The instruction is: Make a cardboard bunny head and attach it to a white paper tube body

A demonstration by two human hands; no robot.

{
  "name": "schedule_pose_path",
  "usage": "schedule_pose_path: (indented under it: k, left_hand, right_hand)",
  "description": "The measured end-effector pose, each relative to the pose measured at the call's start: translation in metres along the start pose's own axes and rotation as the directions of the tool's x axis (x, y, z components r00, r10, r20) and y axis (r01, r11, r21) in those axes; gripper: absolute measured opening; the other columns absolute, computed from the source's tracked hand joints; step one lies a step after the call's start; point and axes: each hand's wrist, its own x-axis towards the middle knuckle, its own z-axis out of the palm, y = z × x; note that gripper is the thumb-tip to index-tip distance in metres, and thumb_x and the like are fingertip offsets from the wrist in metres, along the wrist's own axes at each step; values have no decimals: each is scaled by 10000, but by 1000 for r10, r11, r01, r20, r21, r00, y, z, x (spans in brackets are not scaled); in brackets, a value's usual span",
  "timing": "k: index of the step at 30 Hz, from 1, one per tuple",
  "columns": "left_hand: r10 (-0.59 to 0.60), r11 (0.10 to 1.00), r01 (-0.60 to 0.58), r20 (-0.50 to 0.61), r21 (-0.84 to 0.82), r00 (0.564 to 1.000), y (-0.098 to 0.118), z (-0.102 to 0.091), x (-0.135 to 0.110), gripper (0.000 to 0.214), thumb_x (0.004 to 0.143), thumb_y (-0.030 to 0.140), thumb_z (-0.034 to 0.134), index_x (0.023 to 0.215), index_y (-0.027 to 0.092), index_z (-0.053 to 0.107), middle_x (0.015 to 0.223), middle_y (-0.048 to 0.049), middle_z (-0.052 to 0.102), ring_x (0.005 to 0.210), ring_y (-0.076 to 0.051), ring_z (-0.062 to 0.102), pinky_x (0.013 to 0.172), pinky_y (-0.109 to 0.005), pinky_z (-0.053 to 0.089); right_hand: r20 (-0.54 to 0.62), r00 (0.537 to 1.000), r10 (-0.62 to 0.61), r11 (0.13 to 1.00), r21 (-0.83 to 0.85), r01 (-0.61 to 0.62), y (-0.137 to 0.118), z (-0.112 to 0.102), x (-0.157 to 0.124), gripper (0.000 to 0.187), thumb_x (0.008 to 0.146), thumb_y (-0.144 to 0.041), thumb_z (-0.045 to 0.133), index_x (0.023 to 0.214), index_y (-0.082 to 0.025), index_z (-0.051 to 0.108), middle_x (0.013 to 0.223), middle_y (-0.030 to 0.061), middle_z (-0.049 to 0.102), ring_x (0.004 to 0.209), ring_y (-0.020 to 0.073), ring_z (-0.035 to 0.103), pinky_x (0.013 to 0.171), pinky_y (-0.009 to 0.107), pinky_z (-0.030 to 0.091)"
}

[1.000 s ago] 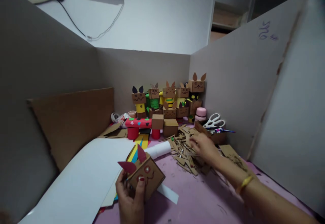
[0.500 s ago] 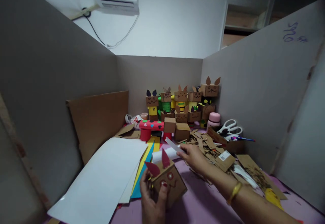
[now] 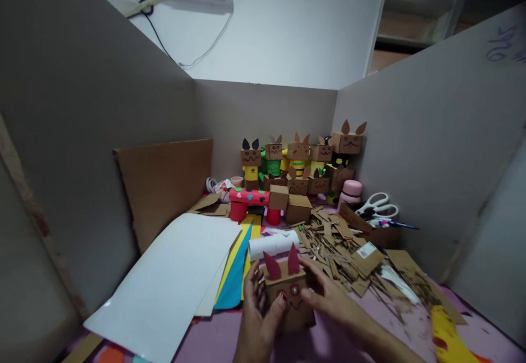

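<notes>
A small cardboard box head point(image 3: 291, 297) with two red paper ears and a drawn face with red eyes is held low in the middle of the view. My left hand point(image 3: 258, 319) grips its left side, thumb across the face. My right hand point(image 3: 324, 297) is closed on its right side, fingers curled against the box. Just behind the box lies a white paper roll point(image 3: 273, 244) on the pink tabletop point(image 3: 349, 346).
A heap of cardboard scraps point(image 3: 341, 245) spreads to the right. White, yellow and blue sheets point(image 3: 172, 281) lie at the left. Several finished box figures point(image 3: 299, 157) stand at the back. White scissors point(image 3: 376, 206) rest on a box by the right partition. Grey partitions enclose the desk.
My right hand came back from the scrap heap and roll and closed on the box's right side. The box was turned more upright and face-on. The view shifted left.
</notes>
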Motion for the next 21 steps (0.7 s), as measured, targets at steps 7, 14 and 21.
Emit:
schedule_pose_path:
  k: [7,14,21]
  left_hand:
    - [-84,996,78,236,35,968,-8,-6,-4,865,710,452,743,1410,256,273,1434,-176,448,1288,-331,455,1025,-453,405]
    - [49,953,-121,252,278,966,-15,-21,4,888,713,631,647,1441,310,253,1425,-140,467,1308,-326,419,1070,-510,334]
    - [143,823,-88,-55,561,988,9,-33,21,474,873,481,471,1263,215,421,1341,-142,493,1276,-285,444,1044,-475,378]
  right_hand:
    - [-45,997,-69,953,294,79,25,5,-21,861,694,-499,764,1365,-194,318,1466,198,401,1312,294,432,1076,440,333]
    - [-3,999,-47,953,300,45,26,-31,-27,798,612,-351,841,1257,-220,390,1316,187,551,1197,329,539,1003,470,392]
    - [170,978,122,969,195,-155,5,-41,-48,760,442,-27,786,1120,-231,506,938,19,658,914,242,649,800,299,506]
